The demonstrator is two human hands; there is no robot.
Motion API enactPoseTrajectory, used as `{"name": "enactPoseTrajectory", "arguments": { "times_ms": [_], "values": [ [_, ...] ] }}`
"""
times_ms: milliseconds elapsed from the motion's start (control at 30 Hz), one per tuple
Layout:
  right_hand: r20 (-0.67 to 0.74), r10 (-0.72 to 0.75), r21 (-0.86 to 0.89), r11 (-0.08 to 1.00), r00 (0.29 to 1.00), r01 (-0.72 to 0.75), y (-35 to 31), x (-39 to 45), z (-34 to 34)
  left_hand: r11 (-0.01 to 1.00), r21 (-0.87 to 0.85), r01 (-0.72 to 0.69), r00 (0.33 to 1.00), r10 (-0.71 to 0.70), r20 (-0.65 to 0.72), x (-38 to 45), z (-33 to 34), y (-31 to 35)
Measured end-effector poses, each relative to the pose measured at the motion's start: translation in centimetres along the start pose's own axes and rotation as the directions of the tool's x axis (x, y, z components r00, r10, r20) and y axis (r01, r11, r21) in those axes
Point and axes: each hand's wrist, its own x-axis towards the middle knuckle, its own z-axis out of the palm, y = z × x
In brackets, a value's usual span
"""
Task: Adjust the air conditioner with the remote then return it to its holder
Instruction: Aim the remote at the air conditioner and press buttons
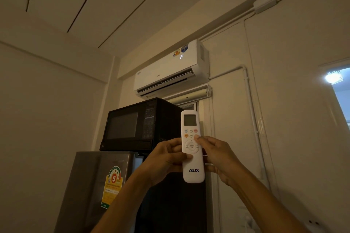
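Holding the white remote (192,147) upright in front of me, I have my left hand (166,159) wrapped around its left edge and back, thumb lying across the lower face just under the round menu pad, so that hand is closed on it. My right hand (217,159) cups the right edge, also closed on the remote, and its thumb tip rests on a button at the right of the second row, just above the round pad; whether I am pressing it down or only touching it I cannot tell. The little screen at the top of the remote looks dim and I cannot read it. Beyond my hands stands a steel fridge (98,185) with a yellow energy label, and a black microwave (138,125) sits on top of it. Higher on the wall hangs the air conditioner (170,68), its flap open and its front showing 27, so it seems to be running. I judge I am in the adjusting step, with the setting possibly not settled. Returning the remote is all left to do, and no holder shows anywhere in view.
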Motion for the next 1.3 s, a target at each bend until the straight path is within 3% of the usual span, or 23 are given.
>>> {"name": "enactPoseTrajectory", "arguments": {
  "times_ms": [1300],
  "values": [
    [-0.006,0.035,0.001,0.999,0.999,-0.035,1.1,0.8,0.0,0.999,-0.021,0.05,0.999,-0.05,-0.007,0.6,-0.2,-1.2]
  ]
}}
